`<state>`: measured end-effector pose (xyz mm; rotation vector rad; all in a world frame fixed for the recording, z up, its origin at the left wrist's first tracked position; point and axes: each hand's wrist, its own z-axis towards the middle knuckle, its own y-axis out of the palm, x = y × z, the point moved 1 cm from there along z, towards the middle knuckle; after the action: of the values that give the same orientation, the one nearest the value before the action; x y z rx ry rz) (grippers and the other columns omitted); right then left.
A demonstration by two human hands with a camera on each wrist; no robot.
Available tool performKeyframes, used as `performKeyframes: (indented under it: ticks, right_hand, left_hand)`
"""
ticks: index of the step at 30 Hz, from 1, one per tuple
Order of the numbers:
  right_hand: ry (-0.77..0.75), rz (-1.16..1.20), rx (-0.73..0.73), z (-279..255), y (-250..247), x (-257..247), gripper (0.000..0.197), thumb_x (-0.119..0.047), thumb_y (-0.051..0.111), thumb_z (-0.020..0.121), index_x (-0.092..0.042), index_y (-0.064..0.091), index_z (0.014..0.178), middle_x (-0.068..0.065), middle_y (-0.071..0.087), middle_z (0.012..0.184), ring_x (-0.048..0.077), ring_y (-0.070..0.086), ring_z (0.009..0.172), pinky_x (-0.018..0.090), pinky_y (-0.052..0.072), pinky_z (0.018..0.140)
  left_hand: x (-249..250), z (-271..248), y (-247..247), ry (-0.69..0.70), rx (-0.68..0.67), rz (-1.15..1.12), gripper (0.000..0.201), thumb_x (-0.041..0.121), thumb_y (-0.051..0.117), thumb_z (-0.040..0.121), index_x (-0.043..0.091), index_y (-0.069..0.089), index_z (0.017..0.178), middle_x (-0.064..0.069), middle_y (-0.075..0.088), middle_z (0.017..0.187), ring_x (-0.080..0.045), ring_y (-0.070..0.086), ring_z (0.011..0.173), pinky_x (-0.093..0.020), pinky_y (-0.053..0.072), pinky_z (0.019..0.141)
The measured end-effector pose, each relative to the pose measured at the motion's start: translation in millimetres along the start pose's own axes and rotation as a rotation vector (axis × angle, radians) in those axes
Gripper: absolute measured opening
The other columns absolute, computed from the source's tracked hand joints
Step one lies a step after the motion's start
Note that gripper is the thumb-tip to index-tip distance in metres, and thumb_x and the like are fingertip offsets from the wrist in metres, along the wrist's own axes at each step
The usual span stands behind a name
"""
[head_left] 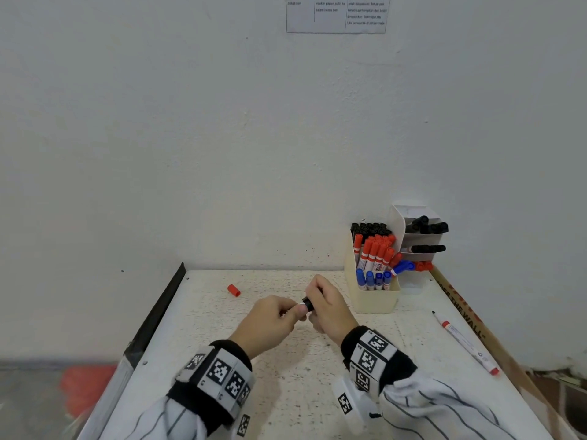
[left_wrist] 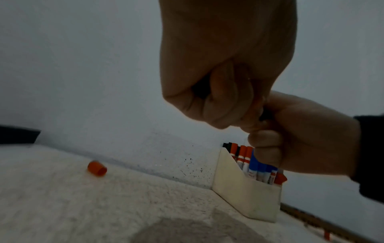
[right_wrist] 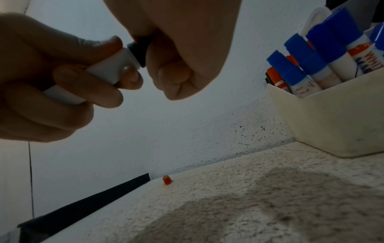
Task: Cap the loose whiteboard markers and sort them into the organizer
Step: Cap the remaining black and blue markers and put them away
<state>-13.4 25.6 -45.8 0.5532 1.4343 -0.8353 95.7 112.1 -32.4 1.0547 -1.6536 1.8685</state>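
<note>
We hold both hands together above the middle of the white table, a black-capped marker between them. Our left hand has its fingers curled round the white barrel of the marker, while our right hand is closed round the black cap, which sits on the barrel's end (whether it is pressed fully home we cannot tell). The two hands touch at the knuckles, clear of the tabletop. A loose red cap lies on its side on the table, off to the left of our hands and near the wall. To the right, well apart from the hands, an uncapped red marker lies flat near the table's right edge, its tip pointing toward the wall. The cream organizer stands at the far right corner against the wall, holding upright black, red and blue capped markers in rows, the blue ones nearest us. Just beside it a white tiered holder carries more black markers lying across its shelves.
</note>
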Motion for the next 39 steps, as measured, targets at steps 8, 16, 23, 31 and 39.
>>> performKeyframes:
  ticks: [8,16,23,31,39]
  right_hand:
    - [-0.055,0.051,-0.032,-3,2,-5,0.031,-0.006,0.034,0.098,-0.012,0.033,0.068,-0.003,0.035,0.052,-0.001,0.033,0.035,0.013,0.027,0.036]
    - [-0.066,-0.184,-0.085,17,4,-6,0.026,-0.013,0.038,0.097,-0.015,0.039,0.071,-0.003,0.045,0.062,0.006,0.043,0.053,0.013,0.038,0.050]
    - [-0.248,-0.457,-0.009,31,-11,-25,0.006,-0.012,0.048,0.091,-0.017,0.051,0.090,-0.008,0.046,0.071,0.002,0.039,0.059,0.010,0.035,0.055]
    - [-0.455,-0.422,0.510,16,-95,-62,0.020,-0.005,0.062,0.082,-0.014,0.062,0.100,-0.005,0.059,0.088,0.002,0.057,0.075,0.006,0.046,0.070]
    - [-0.461,-0.589,0.856,3,-198,-48,0.018,0.002,0.061,0.080,-0.002,0.063,0.098,0.002,0.057,0.093,0.015,0.055,0.079,-0.001,0.042,0.070]
  left_hand:
    - [7,-2,-7,-0.146,-0.151,-0.355,0.033,0.039,0.046,0.096,0.015,0.064,0.081,0.007,0.042,0.051,-0.006,0.023,0.033,-0.014,0.018,0.036]
    - [-13,7,5,-0.001,0.045,-0.261,0.034,0.033,0.044,0.097,0.012,0.068,0.087,0.005,0.050,0.059,-0.002,0.035,0.040,-0.013,0.030,0.044]
    - [-69,52,-13,-0.197,0.108,-0.007,0.043,0.032,0.024,0.102,0.012,0.060,0.117,-0.006,0.059,0.107,-0.016,0.054,0.095,-0.037,0.042,0.094]
    - [-132,84,-31,-0.389,-0.067,0.451,0.048,0.023,0.036,0.099,0.017,0.026,0.146,-0.013,-0.002,0.157,-0.028,0.009,0.144,-0.032,0.017,0.116]
    - [-130,86,-31,-0.350,0.039,0.558,0.030,0.018,0.041,0.095,0.018,0.057,0.121,-0.008,0.041,0.121,-0.026,0.052,0.109,-0.031,0.039,0.101]
